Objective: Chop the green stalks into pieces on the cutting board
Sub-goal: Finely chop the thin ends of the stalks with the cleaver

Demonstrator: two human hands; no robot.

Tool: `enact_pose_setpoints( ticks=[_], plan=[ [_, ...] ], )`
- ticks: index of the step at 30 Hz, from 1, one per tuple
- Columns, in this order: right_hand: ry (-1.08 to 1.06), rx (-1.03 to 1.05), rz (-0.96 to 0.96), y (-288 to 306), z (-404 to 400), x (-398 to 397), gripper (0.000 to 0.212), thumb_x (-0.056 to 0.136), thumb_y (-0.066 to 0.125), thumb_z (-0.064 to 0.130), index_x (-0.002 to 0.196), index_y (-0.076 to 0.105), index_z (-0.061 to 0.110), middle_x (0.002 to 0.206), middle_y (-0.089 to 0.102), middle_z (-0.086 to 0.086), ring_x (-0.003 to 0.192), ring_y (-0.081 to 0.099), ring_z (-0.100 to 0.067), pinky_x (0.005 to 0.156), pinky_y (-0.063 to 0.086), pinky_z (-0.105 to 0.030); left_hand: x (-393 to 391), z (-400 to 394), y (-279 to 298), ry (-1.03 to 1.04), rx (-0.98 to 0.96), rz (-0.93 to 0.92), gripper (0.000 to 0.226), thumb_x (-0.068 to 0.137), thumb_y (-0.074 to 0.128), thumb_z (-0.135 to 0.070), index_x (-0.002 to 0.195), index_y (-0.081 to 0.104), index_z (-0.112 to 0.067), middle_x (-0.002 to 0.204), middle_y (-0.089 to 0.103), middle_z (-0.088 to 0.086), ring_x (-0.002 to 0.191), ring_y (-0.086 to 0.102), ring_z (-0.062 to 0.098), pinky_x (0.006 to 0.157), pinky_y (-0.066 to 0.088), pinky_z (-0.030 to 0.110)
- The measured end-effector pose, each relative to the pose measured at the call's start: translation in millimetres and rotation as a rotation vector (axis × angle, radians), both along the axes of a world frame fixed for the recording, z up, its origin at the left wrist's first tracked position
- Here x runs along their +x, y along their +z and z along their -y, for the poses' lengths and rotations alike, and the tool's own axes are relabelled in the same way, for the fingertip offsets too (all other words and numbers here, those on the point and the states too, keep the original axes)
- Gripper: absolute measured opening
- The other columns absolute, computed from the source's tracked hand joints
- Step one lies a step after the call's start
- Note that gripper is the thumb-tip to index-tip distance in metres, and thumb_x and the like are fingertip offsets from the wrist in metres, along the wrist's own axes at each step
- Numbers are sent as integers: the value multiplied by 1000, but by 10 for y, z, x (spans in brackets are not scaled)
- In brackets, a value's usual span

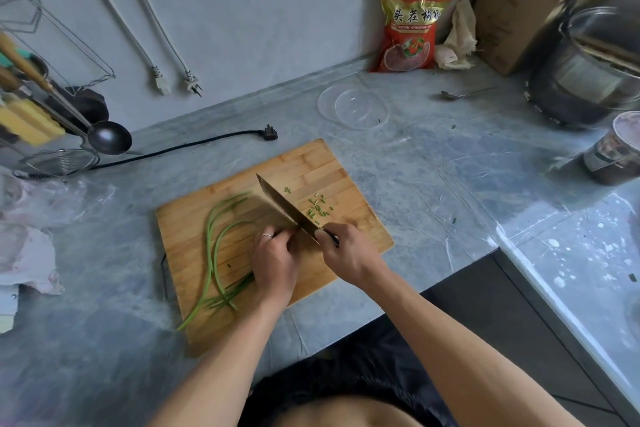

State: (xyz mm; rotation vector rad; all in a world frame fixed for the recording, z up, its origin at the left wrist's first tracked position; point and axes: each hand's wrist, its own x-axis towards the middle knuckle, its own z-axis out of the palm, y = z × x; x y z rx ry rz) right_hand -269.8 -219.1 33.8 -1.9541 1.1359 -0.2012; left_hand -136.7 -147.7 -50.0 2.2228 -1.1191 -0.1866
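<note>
Right hand (348,255) wrapped around cleaver (285,206) handle, fingers curled tight, blade angled up and away from the grip toward far-left, edge down on bamboo cutting board (360,184). Left hand (275,262) just left of the knife grip, fingers curled down onto the green stalks (216,253), pinning the bundle right beside the blade; ring on one finger. Cut end of stalks hidden under the left fingers, so exact contact with blade not discernible. Rest of stalks ran from under the left palm outward to the left, looping toward far side of board, with thin ends trailing near-left past the board edge. Chopped green pieces (318,210) scattered just beyond the right-hand grip, on the far-right side of the blade. Board sat on grey marble-look countertop (450,184). Well beyond the grips: clear plastic lid (353,107), spoon (464,94), red snack bag (412,21) against wall. Far left of the left hand: ladle (107,137) and wire strainer (60,161). Black power cord (194,146) lay beyond the board.
</note>
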Motion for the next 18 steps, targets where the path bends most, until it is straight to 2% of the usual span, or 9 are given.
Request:
enact_pose_setpoints(
  ticks=[6,9,13,18],
  plan=[
    [-7,-10,-6,9,9,34,33,100,44,32,80,58,10,64,57,-6,59,52,-24,54,40,-38,-4,0,-9,3,3,15,19,83,66,-5,94,78,-15,90,65,8,79,58,35,68,51,46],
    [-51,12,26,39,55,-18,37,101,43,33,81,57,6,68,59,-12,60,55,-26,54,42,-38,1,-8,-6,2,6,13,20,79,66,1,91,77,-12,92,66,9,80,60,37,68,52,46],
    [-91,45,27,94,106,-144,40,101,42,35,83,60,5,68,59,-12,56,49,-15,54,37,-29,5,-7,4,-3,-1,2,24,80,66,2,97,77,-11,95,67,9,82,62,35,71,53,44],
    [-62,62,46,120,38,-206,41,102,42,36,86,63,5,75,64,-13,60,55,-15,59,42,-31,59,-21,-3,-44,-18,-4,24,83,65,0,101,76,-11,95,68,10,83,64,34,72,54,43]
  ],
)
